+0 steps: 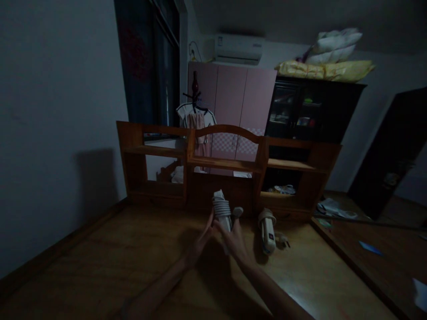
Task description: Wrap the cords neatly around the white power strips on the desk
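Between my two hands, above the wooden surface, is a white power strip (222,209) with its cord wound in several turns around its upper end. My right hand (234,240) grips its lower right side, thumb across the front. The fingers of my left hand (202,238) press against its left side. A pale round end, seemingly the plug (238,212), sticks out beside the right fingers. To the right lies a second power strip (267,233), its cord coiled around the far end and its plug (283,240) resting beside it.
The wooden surface (133,258) ends at a raised shelf unit (223,165) with open compartments. A wall (60,133) borders the left. Beyond stand a pink wardrobe (230,95) and a dark cabinet (333,111). Papers (335,208) lie at the right.
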`<action>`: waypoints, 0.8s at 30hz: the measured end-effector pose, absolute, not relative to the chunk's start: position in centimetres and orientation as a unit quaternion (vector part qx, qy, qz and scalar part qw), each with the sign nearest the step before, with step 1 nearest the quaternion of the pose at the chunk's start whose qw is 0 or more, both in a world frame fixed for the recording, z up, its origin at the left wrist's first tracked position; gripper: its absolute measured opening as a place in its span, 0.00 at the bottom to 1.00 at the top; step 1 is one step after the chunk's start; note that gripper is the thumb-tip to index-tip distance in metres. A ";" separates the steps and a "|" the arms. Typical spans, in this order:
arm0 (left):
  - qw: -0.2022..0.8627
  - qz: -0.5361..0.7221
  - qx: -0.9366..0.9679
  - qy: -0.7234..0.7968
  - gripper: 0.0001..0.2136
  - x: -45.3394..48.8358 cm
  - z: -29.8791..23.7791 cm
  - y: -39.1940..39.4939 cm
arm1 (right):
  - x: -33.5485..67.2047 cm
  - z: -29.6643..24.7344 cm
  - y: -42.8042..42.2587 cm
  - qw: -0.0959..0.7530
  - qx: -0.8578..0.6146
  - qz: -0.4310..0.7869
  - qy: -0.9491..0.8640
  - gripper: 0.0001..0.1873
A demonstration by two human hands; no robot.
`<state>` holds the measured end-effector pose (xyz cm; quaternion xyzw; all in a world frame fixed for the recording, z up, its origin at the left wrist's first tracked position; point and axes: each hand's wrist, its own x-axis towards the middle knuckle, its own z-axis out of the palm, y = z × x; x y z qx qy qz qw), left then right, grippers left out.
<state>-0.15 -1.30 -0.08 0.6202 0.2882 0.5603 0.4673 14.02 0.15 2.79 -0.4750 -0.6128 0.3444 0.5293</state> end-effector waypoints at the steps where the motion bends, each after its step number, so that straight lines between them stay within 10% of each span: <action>1: 0.454 0.542 0.646 0.287 0.28 0.0 -0.3 -1.5 | 14.7 3.1 -0.1 0.530 -0.478 0.366 -0.597 0.33; 12: 0.163 0.538 0.738 0.374 0.33 1.2 1.4 -3.1 | 23.3 5.3 -5.4 0.397 -0.429 0.622 -0.521 0.27; 24: -0.040 0.515 0.783 0.347 0.34 1.6 1.6 -5.6 | 21.4 1.7 -9.1 0.449 -0.340 0.705 -0.431 0.27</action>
